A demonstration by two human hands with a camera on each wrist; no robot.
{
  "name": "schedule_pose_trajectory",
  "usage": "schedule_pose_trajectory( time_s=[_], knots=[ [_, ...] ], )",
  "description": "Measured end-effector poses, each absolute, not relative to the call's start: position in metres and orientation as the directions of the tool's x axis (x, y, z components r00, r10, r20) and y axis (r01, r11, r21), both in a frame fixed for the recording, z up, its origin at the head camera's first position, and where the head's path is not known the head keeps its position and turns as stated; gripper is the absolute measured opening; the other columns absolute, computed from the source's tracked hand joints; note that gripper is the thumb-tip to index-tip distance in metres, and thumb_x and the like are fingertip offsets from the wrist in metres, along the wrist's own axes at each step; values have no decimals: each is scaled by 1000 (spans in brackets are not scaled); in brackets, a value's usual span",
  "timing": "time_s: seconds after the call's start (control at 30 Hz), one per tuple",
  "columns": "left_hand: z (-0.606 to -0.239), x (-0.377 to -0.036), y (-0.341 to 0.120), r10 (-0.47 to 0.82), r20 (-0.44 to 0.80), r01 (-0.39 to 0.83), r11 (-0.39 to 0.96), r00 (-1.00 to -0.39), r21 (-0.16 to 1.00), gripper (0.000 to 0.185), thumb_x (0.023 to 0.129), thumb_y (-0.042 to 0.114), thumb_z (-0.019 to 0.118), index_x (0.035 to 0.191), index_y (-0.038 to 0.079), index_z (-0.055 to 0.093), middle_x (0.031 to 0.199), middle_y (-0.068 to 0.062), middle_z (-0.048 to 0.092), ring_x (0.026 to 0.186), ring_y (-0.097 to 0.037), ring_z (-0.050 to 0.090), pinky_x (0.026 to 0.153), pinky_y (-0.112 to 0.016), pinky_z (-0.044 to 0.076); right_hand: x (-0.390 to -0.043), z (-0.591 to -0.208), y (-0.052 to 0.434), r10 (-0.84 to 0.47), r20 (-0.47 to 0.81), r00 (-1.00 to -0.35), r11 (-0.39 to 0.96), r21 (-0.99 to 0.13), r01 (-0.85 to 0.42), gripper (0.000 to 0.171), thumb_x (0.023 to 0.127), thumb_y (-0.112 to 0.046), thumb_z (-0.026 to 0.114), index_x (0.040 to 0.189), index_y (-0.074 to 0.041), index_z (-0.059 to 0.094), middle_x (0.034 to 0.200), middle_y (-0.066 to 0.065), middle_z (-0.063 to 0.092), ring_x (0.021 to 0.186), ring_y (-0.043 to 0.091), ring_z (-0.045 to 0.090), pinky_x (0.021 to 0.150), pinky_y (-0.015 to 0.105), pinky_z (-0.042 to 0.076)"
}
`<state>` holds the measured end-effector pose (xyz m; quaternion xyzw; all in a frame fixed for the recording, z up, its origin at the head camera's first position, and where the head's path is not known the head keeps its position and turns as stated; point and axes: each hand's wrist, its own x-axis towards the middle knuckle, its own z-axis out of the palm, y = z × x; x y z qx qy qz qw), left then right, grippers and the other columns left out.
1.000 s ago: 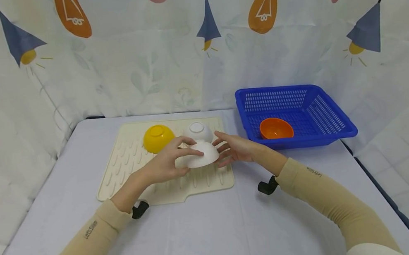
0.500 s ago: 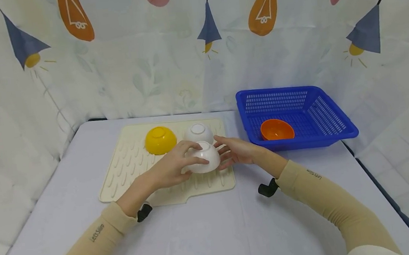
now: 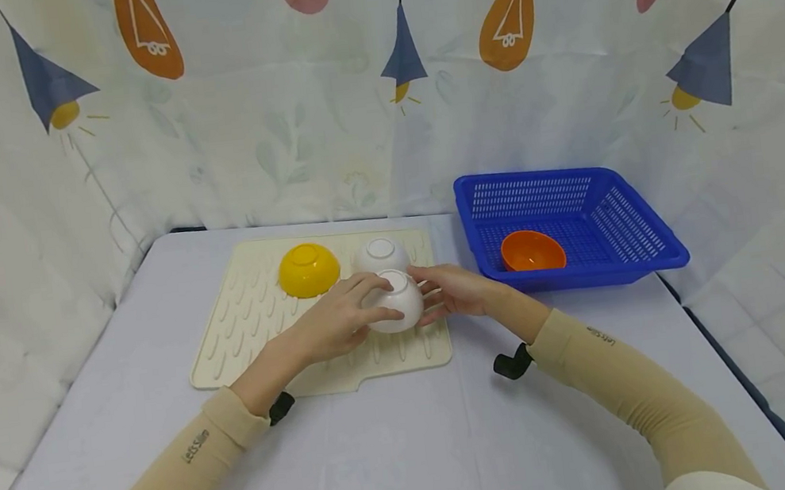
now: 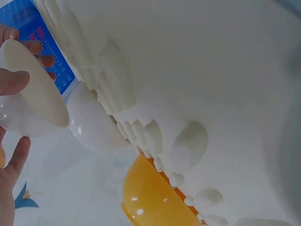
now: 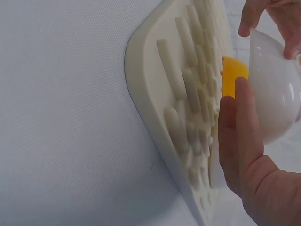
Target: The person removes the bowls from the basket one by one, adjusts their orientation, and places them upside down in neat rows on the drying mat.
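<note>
In the head view my left hand [image 3: 338, 314] grips a white bowl [image 3: 406, 301], turned bottom up above the ribbed cream drying mat [image 3: 231, 346]. Its thumb is at the rim and its fingers lie over the outside, as the left wrist view also shows. My right hand [image 3: 456, 290] is at the bowl's right side; in the right wrist view its fingers [image 5: 247, 117] lie fairly straight along the bowl's wall. Just behind the held bowl a second white bowl [image 3: 380, 253] stands upside down on the mat. To its left is an upturned yellow bowl [image 3: 307, 271].
A blue plastic basket [image 3: 645, 260] stands at the back right of the white-covered table [image 3: 414, 450], with an orange bowl [image 3: 533, 251] inside, mouth upward. A patterned curtain [image 3: 324, 140] hangs behind the table.
The held white bowl has tipped so its foot ring shows more, and it has shifted slightly right with my left hand. My right hand stays nearly in place, its thumb closer to the bowl.
</note>
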<state>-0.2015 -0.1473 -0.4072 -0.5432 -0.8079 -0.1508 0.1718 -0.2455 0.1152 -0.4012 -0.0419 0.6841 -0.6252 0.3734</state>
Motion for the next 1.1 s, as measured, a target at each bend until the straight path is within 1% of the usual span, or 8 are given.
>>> schedule_pose_trajectory(
  time_s=[0.13, 0.43, 0.73, 0.83, 0.9, 1.1],
  knots=[
    [-409, -202, -146, 828, 442, 930, 366, -345, 38, 59, 76, -14, 74, 121, 24, 73, 136, -13, 52, 129, -34, 47, 97, -49, 49, -245, -400, 114, -519, -456, -723, 225, -889, 399, 53, 108, -41, 51, 145, -3, 48, 137, 22, 51, 117, 36, 61, 83, 42, 60],
    [-405, -201, -143, 835, 446, 926, 376, -323, -32, 52, 81, -11, 77, 119, 24, 75, 135, -13, 54, 127, -34, 48, 93, -46, 52, -247, -399, 114, -510, -438, -740, 229, -899, 373, 59, 106, -44, 53, 147, -2, 45, 137, 22, 52, 118, 35, 61, 83, 42, 60],
    [-405, -200, -142, 840, 441, 926, 374, -316, -50, 45, 86, -3, 79, 120, 25, 75, 134, -13, 55, 127, -34, 48, 92, -46, 52, -245, -399, 112, -465, -434, -772, 233, -901, 366, 59, 103, -39, 62, 143, 2, 46, 135, 19, 53, 115, 34, 61, 80, 40, 61],
    [-406, -200, -143, 838, 448, 929, 368, -313, -40, 46, 85, -4, 79, 121, 24, 74, 135, -13, 55, 128, -34, 48, 93, -46, 52, -244, -399, 111, -462, -431, -775, 230, -902, 365, 58, 103, -38, 62, 142, 3, 47, 135, 20, 53, 113, 34, 62, 80, 41, 61],
    [-407, -201, -143, 837, 453, 933, 360, -308, -31, 46, 85, -5, 79, 121, 23, 74, 135, -13, 55, 129, -35, 48, 96, -47, 51, -243, -399, 111, -463, -431, -774, 232, -902, 364, 58, 103, -38, 62, 142, 2, 48, 134, 20, 54, 113, 34, 62, 80, 41, 61],
    [-408, -203, -143, 836, 457, 939, 344, -303, -7, 50, 81, -7, 81, 121, 21, 73, 137, -14, 56, 132, -36, 46, 109, -48, 43, -243, -398, 111, -459, -436, -774, 237, -900, 367, 58, 102, -37, 62, 142, 2, 47, 135, 21, 52, 112, 34, 63, 79, 41, 61]
  ],
)
